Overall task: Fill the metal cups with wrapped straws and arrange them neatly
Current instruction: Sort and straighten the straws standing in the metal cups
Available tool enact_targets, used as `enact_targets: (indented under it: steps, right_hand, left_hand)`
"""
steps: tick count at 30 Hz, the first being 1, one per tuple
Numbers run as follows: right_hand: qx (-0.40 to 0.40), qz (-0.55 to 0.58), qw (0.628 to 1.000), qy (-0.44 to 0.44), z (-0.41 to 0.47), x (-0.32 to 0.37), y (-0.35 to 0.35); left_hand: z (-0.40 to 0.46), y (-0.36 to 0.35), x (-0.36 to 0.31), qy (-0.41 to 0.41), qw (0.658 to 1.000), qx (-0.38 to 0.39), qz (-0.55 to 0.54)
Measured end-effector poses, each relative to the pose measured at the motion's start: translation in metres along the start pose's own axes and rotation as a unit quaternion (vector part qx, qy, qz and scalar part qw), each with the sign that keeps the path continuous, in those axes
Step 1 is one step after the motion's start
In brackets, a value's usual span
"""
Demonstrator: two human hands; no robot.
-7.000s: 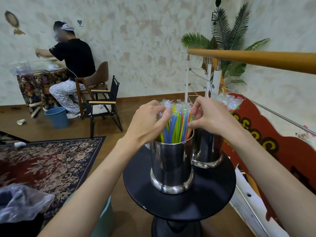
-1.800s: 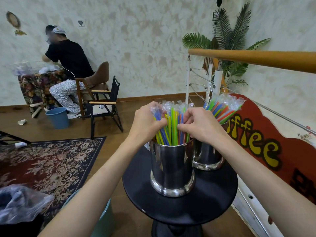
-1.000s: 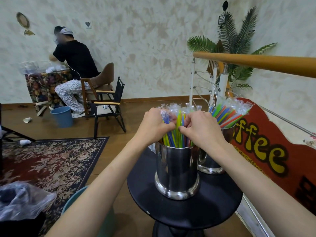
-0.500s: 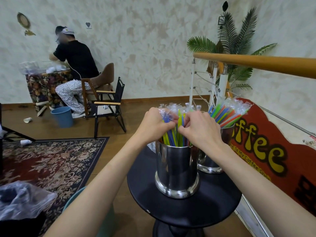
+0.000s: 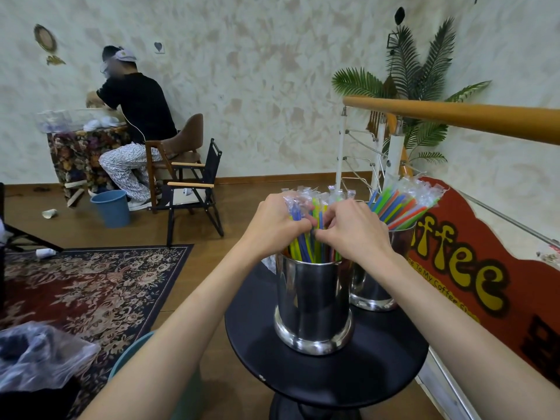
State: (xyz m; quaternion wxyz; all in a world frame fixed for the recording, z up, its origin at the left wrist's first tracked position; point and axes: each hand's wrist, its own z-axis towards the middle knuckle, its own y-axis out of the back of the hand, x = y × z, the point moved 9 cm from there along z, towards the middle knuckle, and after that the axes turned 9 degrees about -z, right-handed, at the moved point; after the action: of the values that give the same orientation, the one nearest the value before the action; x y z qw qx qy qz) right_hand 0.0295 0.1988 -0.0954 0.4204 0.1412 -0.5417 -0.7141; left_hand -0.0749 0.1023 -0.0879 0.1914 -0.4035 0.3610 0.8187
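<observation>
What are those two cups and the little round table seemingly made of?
The near cup and far cup look like polished metal, probably stainless steel: mirror-like reflections. The round table shows a smooth black surface with soft sheen; painted wood or metal, I can't tell.

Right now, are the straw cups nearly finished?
Nearly. Both cups hold straws: the far cup has its leaning bunch. The left hand and right hand grip the straws in the near cup, tidying them. Straightening remains.
</observation>
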Motion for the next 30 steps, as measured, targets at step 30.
enact_targets:
  steps: [30]
  right_hand:
    - [0.034, 0.179, 0.982, 0.042, 0.003, -0.004, 0.022]
  left_hand:
    - [-0.004, 0.016, -0.019, -0.092, 0.994, -0.058, 0.008]
